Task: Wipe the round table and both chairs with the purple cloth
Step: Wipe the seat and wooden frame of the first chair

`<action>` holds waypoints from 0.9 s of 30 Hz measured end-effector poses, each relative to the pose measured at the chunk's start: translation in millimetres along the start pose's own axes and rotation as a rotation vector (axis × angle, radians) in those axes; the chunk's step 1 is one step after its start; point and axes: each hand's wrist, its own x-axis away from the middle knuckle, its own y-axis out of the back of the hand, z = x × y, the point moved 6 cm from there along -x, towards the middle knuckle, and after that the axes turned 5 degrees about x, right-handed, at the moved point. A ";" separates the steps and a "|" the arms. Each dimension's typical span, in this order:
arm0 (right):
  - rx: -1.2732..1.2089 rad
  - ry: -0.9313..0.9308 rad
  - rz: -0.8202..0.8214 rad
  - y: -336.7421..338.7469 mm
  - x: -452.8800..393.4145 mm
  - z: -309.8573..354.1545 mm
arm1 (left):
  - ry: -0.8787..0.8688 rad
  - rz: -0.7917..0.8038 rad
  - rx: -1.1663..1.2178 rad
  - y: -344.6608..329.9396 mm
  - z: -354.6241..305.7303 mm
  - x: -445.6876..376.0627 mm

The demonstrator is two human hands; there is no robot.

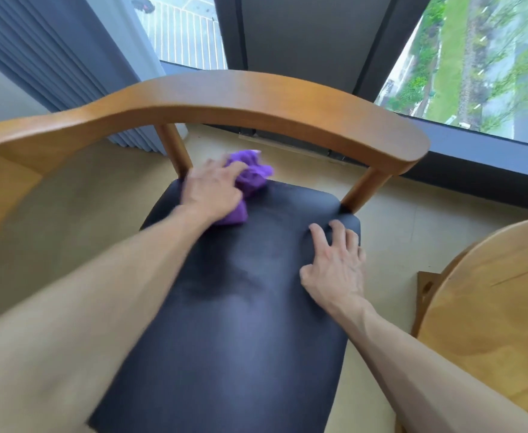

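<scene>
Purple cloth (250,179) bunched under left hand (211,190) grip, chair (241,307) seat; right hand (334,264) splayed

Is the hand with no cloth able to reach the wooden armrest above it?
Probably yes. The right hand rests on the black seat just below the curved wooden armrest, holding nothing, and nothing lies between them.
</scene>
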 end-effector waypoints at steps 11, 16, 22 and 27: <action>-0.627 -0.245 -0.131 11.1 -5.3 -38.6 | 0.023 0.026 0.000 -18.7 -121.6 -4.0; -0.546 -0.210 -0.082 18.2 -8.7 -34.4 | -0.234 0.076 0.053 -20.8 -134.7 16.6; -0.361 -0.156 -0.038 12.5 -7.7 -27.1 | 0.103 -0.035 -0.093 6.8 49.7 37.2; -0.339 -0.182 -0.042 10.2 -8.5 -27.8 | 0.353 -0.080 0.007 4.3 94.0 60.3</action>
